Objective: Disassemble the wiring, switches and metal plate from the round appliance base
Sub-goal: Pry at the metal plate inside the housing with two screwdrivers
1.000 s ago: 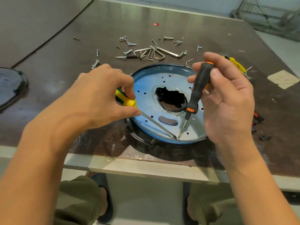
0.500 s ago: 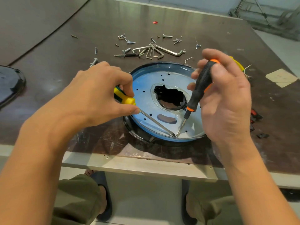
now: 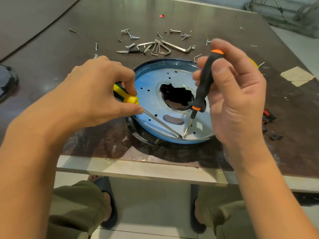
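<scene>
No readable text, brand, number or sign anywhere.
- On the yellow screwdriver [image 3: 127,98], the handle is plain where it shows.
- On the black screwdriver [image 3: 204,80], no marking is legible.
- The metal plate [image 3: 151,100] bears no stamp or print.
- The paper patch [image 3: 296,75] near the right edge of the table [image 3: 51,49] looks blank.

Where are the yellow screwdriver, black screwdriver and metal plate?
yellow screwdriver [image 3: 129,99]: head view, handle's front end.
black screwdriver [image 3: 202,91]: head view, middle of handle.
metal plate [image 3: 150,104]: head view, bare surface left of hole.
</scene>
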A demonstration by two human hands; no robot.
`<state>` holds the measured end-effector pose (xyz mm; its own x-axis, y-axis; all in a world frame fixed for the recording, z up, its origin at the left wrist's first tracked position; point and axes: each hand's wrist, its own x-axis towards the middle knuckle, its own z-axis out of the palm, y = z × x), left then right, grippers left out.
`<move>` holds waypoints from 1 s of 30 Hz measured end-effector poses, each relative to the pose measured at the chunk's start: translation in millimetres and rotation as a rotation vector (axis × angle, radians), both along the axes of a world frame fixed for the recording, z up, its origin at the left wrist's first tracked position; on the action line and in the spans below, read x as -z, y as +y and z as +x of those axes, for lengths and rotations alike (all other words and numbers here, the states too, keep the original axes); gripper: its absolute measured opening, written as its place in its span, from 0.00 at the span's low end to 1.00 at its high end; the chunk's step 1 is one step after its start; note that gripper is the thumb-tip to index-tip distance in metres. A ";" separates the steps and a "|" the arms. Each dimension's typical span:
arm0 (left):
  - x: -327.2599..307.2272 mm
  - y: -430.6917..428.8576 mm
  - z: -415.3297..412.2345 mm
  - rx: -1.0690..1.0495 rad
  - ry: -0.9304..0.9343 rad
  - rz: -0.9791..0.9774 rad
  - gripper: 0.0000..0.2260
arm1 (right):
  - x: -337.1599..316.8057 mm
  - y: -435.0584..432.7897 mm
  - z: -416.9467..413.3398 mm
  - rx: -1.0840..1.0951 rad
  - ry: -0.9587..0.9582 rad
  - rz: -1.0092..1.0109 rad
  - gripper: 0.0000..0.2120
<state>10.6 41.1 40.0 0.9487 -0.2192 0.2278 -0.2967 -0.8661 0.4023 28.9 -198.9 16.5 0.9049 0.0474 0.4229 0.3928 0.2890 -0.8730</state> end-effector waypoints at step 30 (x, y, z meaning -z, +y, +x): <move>-0.7 0.0 0.2 0.014 -0.020 0.001 0.13 | 1.2 0.5 1.0 -0.006 -0.035 -0.047 0.11</move>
